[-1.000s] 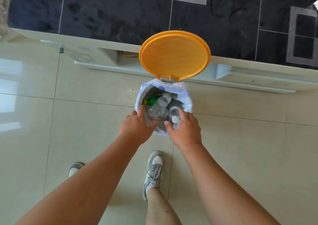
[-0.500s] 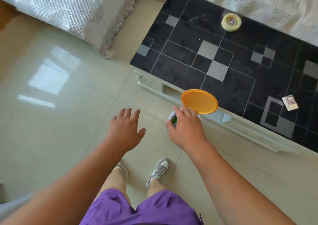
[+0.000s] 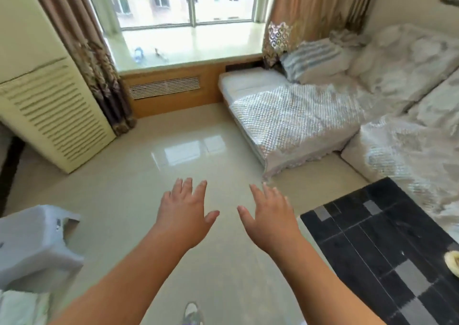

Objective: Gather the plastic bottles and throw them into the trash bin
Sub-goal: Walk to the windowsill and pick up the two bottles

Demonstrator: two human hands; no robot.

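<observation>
My left hand (image 3: 185,213) and my right hand (image 3: 269,216) are stretched out side by side over the cream tiled floor, palms down, fingers spread, holding nothing. The trash bin is out of view. A small clear object that may be a plastic bottle (image 3: 138,54) lies on the window sill far ahead; it is too blurred to tell for certain.
A black tiled coffee table (image 3: 387,255) stands at the right, with a yellowish round item (image 3: 453,260) at its edge. A covered sofa (image 3: 310,118) runs along the right. A grey plastic stool (image 3: 32,245) is at the left, a cream air-conditioner cabinet (image 3: 49,116) behind it.
The view has swung up from the orange-lidded bin to the room and window. Both hands left the bin and the bottles in it and now hover empty over the floor.
</observation>
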